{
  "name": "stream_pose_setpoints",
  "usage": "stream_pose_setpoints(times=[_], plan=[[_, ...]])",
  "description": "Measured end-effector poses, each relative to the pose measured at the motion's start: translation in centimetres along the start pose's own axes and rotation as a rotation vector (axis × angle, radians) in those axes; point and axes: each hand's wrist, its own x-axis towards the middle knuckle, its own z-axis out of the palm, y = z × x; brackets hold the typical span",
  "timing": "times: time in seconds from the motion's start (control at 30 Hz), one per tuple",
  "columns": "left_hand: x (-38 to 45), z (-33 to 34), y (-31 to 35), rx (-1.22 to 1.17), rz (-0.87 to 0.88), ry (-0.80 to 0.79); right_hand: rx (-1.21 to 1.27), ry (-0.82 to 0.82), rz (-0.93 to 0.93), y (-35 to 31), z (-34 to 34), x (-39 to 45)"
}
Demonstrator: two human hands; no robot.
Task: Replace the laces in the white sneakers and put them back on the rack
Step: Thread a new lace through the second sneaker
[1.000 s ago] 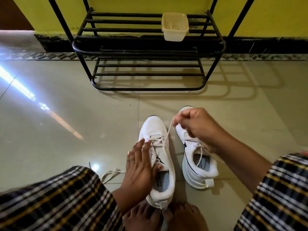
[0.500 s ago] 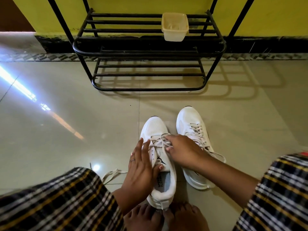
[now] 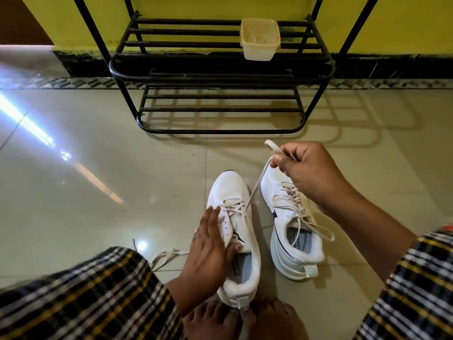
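Two white sneakers stand side by side on the floor before my bare feet. My left hand [image 3: 209,251] lies on the left sneaker [image 3: 231,192], fingers straight along its side and thumb at the collar. My right hand [image 3: 306,168] pinches a cream lace [image 3: 255,185] and holds it taut, up and away from the left sneaker's eyelets. This hand hovers over the toe of the right sneaker [image 3: 294,251], whose laces lie loose across its tongue. Another loose lace [image 3: 166,255] lies on the floor left of my left hand.
A black metal shoe rack [image 3: 220,69] stands against the yellow wall ahead, with a cream plastic tub [image 3: 259,38] on its upper shelf. My checked-cloth knees [image 3: 85,298] fill the lower corners. Glossy floor tiles [image 3: 98,180] spread between rack and sneakers.
My right hand went down to the left sneaker's eyelets, then rose up and to the right, drawing the lace out taut. My left hand stayed on the left sneaker.
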Motion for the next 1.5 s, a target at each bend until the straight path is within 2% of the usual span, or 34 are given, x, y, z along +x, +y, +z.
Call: stream_pose_setpoints(times=[0.17,0.23,0.37,0.53,0.67,0.77,0.9,1.07,1.27,1.4,1.5], plan=[[0.2,0.0,0.3,0.042,0.036,0.028,-0.506,-0.186,-0.032,0.3,0.2,-0.1],[0.1,-0.3,0.5,0.076,0.047,0.041,-0.585,-0.190,-0.085,0.1,0.2,-0.3],[0.4,-0.8,0.7,0.167,0.144,0.144,-0.459,-0.183,-0.172,-0.2,0.6,-0.5],[1.4,-2.5,1.8,0.092,-0.044,0.103,-0.393,-0.216,-0.248,0.4,2.1,-0.8],[2.1,-3.4,2.4,-0.018,-0.148,0.113,-0.540,-0.495,-0.056,1.4,4.1,-1.6],[2.3,-3.9,2.8,-0.086,-0.228,0.109,-0.485,-0.609,0.003,2.4,5.4,-2.1],[2.3,-4.2,2.7,-0.119,-0.274,0.087,-0.356,-0.546,0.035,2.6,5.9,-2.4],[2.6,-4.4,2.0,-0.107,-0.318,0.072,-0.477,-0.501,0.019,3.5,6.0,-1.9],[2.4,-4.8,2.1,-0.139,-0.318,-0.025,-0.234,-0.346,0.021,4.0,6.7,-2.0],[2.3,-5.1,1.9,-0.275,-0.347,-0.046,-0.273,-0.372,0.019,4.4,7.0,-2.0],[2.6,-5.3,1.5,-0.482,-0.429,-0.089,-0.289,-0.395,0.009,4.5,7.4,-2.0]])
